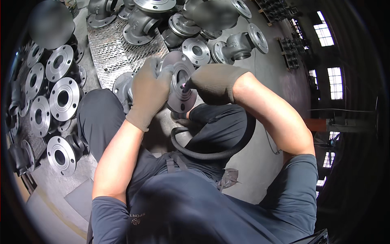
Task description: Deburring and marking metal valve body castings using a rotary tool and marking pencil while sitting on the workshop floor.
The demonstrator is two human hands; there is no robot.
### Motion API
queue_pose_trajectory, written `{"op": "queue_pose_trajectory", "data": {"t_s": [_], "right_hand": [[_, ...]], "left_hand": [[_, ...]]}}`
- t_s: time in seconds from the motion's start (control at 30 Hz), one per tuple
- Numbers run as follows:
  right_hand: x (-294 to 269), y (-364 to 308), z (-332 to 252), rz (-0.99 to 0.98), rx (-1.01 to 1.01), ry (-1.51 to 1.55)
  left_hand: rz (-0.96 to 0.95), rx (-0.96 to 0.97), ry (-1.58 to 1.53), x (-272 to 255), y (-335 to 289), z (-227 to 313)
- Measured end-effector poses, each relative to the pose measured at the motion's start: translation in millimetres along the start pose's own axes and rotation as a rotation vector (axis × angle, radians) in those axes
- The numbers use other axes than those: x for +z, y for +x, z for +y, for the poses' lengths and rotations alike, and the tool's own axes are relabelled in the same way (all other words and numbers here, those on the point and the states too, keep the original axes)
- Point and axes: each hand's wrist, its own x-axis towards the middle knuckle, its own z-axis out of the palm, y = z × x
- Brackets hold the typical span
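Observation:
A grey metal flanged valve body (181, 97) stands between my knees, its round flange tilted toward me. My gloved left hand (151, 83) is closed on the flange's left edge. My gloved right hand (215, 83) closes around a handheld tool with a small pinkish tip (185, 87), which reaches into the flange's central bore. The glove hides most of that tool. A black ribbed hose (219, 154) loops over my right leg and rises toward the right hand. Whether the tip touches the metal I cannot tell.
Several flanged valve bodies (64, 99) are stacked at the left. More flanged castings (237, 46) stand beyond my hands, partly around a patterned metal plate (106, 57). A thin cable (270, 140) trails on the floor (260, 175) at the right. Two patches at the top are blurred.

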Motion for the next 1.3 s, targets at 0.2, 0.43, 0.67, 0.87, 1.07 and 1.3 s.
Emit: {"op": "queue_pose_trajectory", "data": {"t_s": [0.2,0.43,0.67,0.87,1.07,1.3], "right_hand": [[10,12,13,0.013,-0.112,0.029],[3,8,5,0.013,-0.088,0.008],[-1,14,5,-0.107,-0.054,-0.042],[4,10,7,0.011,-0.115,-0.027],[5,12,8,0.054,-0.077,-0.004],[1,4,0,0.060,-0.076,-0.013]], "left_hand": [[0.092,0.097,-0.037,11,-1,-8],[0.045,0.063,-0.070,10,0,-12],[0.033,0.092,-0.029,11,-1,-8],[0.033,0.079,-0.043,10,1,-9],[0.028,0.067,-0.032,8,2,-4],[0.024,0.060,-0.054,8,1,-3]]}}
